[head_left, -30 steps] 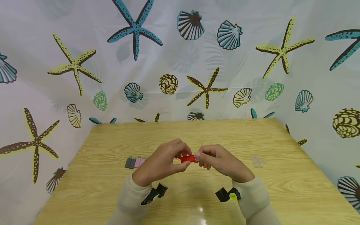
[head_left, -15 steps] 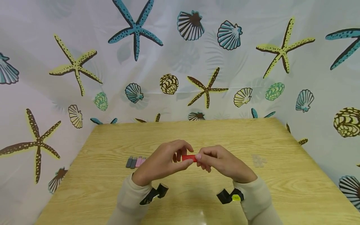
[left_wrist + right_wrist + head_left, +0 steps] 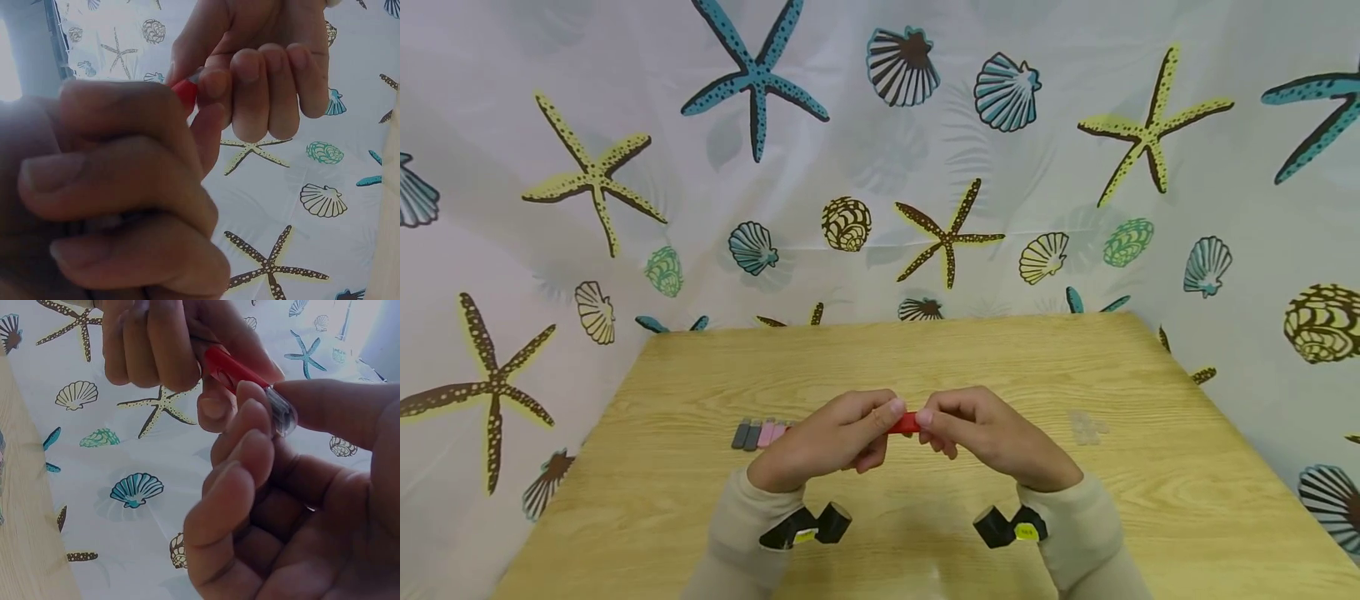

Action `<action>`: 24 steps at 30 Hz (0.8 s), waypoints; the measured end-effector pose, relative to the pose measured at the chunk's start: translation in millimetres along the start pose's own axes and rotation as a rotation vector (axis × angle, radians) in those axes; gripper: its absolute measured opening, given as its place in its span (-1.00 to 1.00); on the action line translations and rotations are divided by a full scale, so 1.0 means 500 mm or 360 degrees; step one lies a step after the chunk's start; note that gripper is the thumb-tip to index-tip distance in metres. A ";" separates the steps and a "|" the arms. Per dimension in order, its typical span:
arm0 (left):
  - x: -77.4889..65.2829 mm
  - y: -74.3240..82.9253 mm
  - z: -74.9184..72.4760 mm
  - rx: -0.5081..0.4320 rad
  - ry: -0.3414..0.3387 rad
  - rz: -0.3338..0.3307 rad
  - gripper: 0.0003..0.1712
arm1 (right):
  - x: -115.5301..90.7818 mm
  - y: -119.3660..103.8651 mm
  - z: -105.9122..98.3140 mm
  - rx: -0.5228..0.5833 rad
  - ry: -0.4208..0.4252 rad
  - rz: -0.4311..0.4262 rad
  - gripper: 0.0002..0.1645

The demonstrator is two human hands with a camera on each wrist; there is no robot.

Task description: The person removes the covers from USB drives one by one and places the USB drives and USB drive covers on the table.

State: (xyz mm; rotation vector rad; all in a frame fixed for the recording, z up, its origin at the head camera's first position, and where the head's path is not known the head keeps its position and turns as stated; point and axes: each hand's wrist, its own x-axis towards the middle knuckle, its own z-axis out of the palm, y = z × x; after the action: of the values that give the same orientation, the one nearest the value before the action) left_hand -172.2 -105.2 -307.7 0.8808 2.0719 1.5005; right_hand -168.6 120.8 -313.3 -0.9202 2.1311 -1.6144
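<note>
Above the middle of the table, a red USB stick (image 3: 907, 423) is held between both hands. My left hand (image 3: 831, 442) grips its left end between thumb and curled fingers. The thumb and index finger of my right hand (image 3: 996, 433) pinch the other end. In the right wrist view, a clear cap (image 3: 285, 417) covers the metal plug at the right fingertips, and the red body (image 3: 231, 367) runs into the left fist. Only a little of the red casing (image 3: 185, 95) shows in the left wrist view; the fingers hide the rest.
Left of the hands, grey USB sticks (image 3: 746, 435) and pink USB sticks (image 3: 771, 433) lie side by side, partly behind the left hand. Several small clear pieces (image 3: 1084, 427) lie at the right on the wooden table (image 3: 1000, 358). A patterned cloth (image 3: 865, 167) hangs behind.
The left hand's fingers have curled in and its thumb has moved up over the stick. The right hand stays nearly in place; the plug end, visible a second ago, is now covered by its fingers.
</note>
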 end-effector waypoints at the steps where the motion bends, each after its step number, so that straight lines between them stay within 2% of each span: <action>1: 0.000 0.001 -0.001 -0.0017 -0.0004 -0.0005 -0.56 | 0.001 -0.001 0.001 0.0001 0.0001 -0.0008 -0.65; 7: -0.009 0.008 -0.003 -0.0091 -0.0019 -0.0039 -0.59 | 0.004 -0.005 0.014 0.0058 -0.0030 -0.0074 -0.65; 16: -0.019 0.006 0.000 -0.0220 -0.0070 -0.0021 -0.61 | 0.003 -0.008 0.022 0.0085 -0.0046 -0.0100 -0.65; 24: -0.022 0.008 0.001 -0.0271 -0.0128 0.0044 -0.60 | 0.002 -0.010 0.022 0.0075 -0.0054 -0.0174 -0.64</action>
State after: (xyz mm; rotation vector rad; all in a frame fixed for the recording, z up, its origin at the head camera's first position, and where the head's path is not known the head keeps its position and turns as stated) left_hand -163.1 -112.0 -304.4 0.8923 1.8515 1.6015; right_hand -161.2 111.0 -311.9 -1.0578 2.0433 -1.6805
